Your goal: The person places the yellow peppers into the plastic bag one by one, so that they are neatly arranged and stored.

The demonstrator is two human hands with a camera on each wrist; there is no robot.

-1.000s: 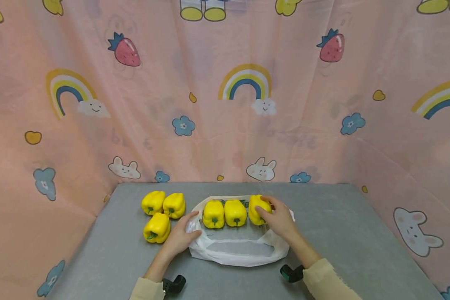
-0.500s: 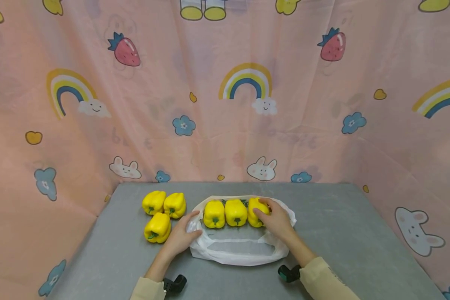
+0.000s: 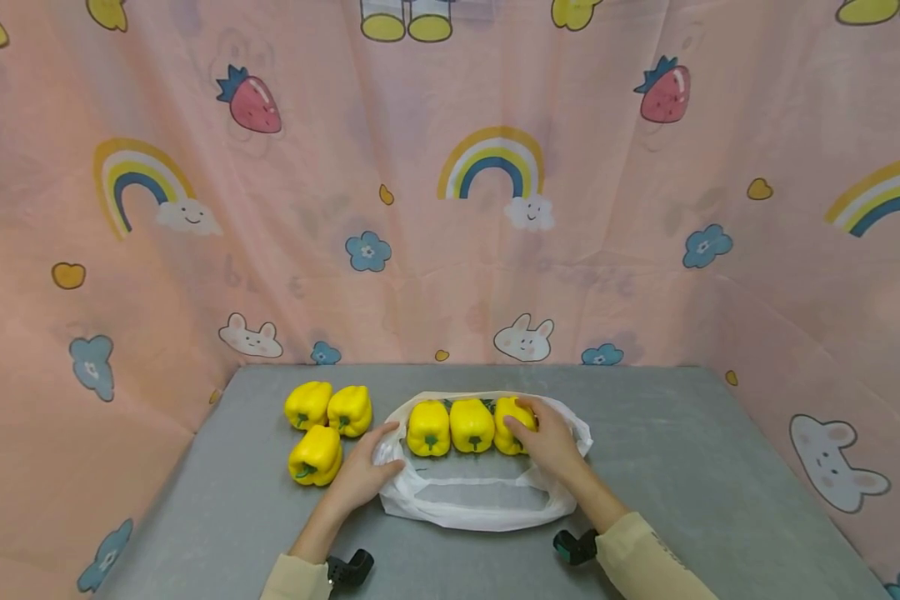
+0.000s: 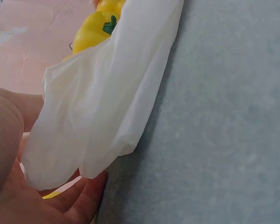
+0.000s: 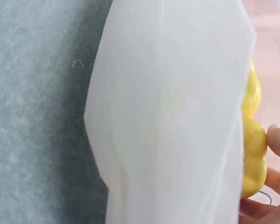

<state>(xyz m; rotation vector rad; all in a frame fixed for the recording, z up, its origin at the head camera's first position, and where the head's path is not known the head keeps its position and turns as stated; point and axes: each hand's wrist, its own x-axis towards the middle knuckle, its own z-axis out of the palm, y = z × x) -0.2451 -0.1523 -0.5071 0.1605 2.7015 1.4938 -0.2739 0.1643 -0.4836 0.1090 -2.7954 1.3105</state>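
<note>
Head view, left end: a rear-left pepper (image 3: 307,405), a rear-right pepper (image 3: 349,411) and a front pepper (image 3: 315,456) sat clustered on the grey table (image 3: 682,467), outside the bag. The front pepper lay so near the left hand (image 3: 363,471) that an outward swing of that arm could, I judged, have set it rolling. That hand had its thumb and fingers spread at the left edge of the white bag (image 3: 480,521), touching the plastic without curling tightly; so light a touch might have let the thin wall sag inward. Inside the bag's mouth, along its far side, ran a row: first pepper (image 3: 428,429), second pepper (image 3: 472,425), third pepper (image 3: 512,425). Whether more lay beneath could not be told. Rightmost, the right hand (image 3: 553,442) gripped the third pepper between thumb and fingers, and the right wrist view showed that pepper partly above the rim. Pushing it leftward could have crowded the row; knuckles catching the rim might have dragged that side down.
</note>
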